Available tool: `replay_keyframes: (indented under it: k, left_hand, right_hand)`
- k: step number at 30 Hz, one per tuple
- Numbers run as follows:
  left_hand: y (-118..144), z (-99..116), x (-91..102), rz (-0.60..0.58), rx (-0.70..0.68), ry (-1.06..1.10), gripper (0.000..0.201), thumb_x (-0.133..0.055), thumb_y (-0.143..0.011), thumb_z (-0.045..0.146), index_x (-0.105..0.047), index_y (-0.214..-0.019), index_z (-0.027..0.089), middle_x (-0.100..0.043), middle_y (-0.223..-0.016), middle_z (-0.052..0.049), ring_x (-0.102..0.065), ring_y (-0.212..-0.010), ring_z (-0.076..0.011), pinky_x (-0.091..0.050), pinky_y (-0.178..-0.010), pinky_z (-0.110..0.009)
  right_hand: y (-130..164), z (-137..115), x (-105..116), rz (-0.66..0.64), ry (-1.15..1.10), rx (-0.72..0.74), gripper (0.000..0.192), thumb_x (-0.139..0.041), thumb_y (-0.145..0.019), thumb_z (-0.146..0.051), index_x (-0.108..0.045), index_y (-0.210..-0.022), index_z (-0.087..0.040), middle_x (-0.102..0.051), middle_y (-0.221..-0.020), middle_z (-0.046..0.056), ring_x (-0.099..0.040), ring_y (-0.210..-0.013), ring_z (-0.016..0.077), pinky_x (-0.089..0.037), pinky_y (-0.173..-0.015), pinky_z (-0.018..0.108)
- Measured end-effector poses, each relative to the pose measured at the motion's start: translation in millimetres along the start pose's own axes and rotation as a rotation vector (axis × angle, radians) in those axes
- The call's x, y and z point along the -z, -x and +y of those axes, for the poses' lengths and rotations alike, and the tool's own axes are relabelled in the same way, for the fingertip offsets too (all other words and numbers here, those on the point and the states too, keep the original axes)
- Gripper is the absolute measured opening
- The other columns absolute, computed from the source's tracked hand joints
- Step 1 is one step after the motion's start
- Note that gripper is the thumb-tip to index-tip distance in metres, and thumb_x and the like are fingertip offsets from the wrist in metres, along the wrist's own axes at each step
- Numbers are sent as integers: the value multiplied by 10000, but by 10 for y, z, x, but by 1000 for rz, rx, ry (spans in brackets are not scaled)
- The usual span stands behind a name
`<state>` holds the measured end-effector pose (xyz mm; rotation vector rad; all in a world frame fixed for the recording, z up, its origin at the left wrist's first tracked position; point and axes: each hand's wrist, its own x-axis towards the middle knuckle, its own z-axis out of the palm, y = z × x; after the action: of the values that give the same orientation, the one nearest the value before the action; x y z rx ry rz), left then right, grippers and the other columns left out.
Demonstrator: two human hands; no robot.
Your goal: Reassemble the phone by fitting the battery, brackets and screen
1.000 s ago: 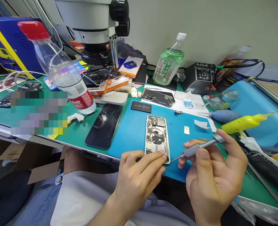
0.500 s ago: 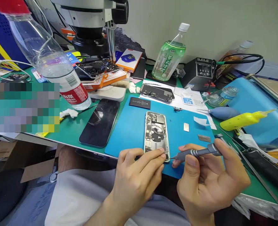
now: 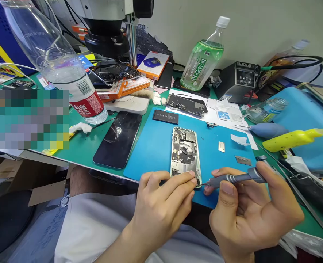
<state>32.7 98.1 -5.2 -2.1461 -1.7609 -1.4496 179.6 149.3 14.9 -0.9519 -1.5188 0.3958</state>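
Note:
An opened phone body (image 3: pixel 185 151), its inner parts bare, lies on the blue mat (image 3: pixel 147 146) close to the table's front edge. My left hand (image 3: pixel 165 197) covers its lower end, with fingers pressed together over the bottom edge and holding it there. In my right hand (image 3: pixel 251 212) is a grey precision screwdriver (image 3: pixel 227 179), gripped by thumb and fingers, with one finger against its cap. The screwdriver lies nearly level, its tip at the phone's lower right corner. My left fingertips sit beside the tip, so the exact contact spot is hidden. Above the phone lies a black battery (image 3: pixel 165 116).
A detached screen (image 3: pixel 187 105) rests on white paper. Left of the mat lies a dark phone (image 3: pixel 118 140), beside a tall water bottle (image 3: pixel 88 102). Small metal plates (image 3: pixel 221 146) lie to the right, near a yellow squeeze bottle (image 3: pixel 289 140) and tweezers (image 3: pixel 306 201). A microscope (image 3: pixel 106 36) stands behind.
The view has shifted slightly, so most of the bench appears farther right. Both hands keep nearly the same hold, and the screwdriver tip stays at the phone's lower right corner.

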Motion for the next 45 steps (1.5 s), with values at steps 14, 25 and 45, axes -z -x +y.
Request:
replay_keyframes:
  k: [14, 25, 45]
  left_hand:
    - [4, -10, -4, 9, -10, -12, 191, -744, -1056, 212, -797, -1227, 277, -810, -1344, 142, -596, -1007, -185, -410, -940, -392]
    - [-5, -20, -7, 14, -18, -30, 179, -745, -1052, 216, -814, -1202, 286, -824, -1318, 121, -622, -979, -180, -406, -928, -387]
    - [-5, -31, -2, 8, -6, -9, 178, -744, -1061, 220, -808, -1222, 265, -785, -1371, 185, -602, -1021, -152, -420, -942, -382]
  right_hand:
    - [-60, 14, -13, 1, 26, 83, 667, -746, -939, -37, -629, -1552, -273, -745, -909, 47, -734, -714, 201, -627, -505, 309]
    - [-126, 79, -20, 18, 50, 232, 725, -784, -868, 20, -664, -1540, -226, -751, -861, 32, -743, -677, 181, -625, -517, 273]
    - [-96, 192, 23, 35, 145, 294, 846, -894, -741, -24, -701, -1518, -296, -788, -1166, 114, -765, -658, 228, -664, -494, 363]
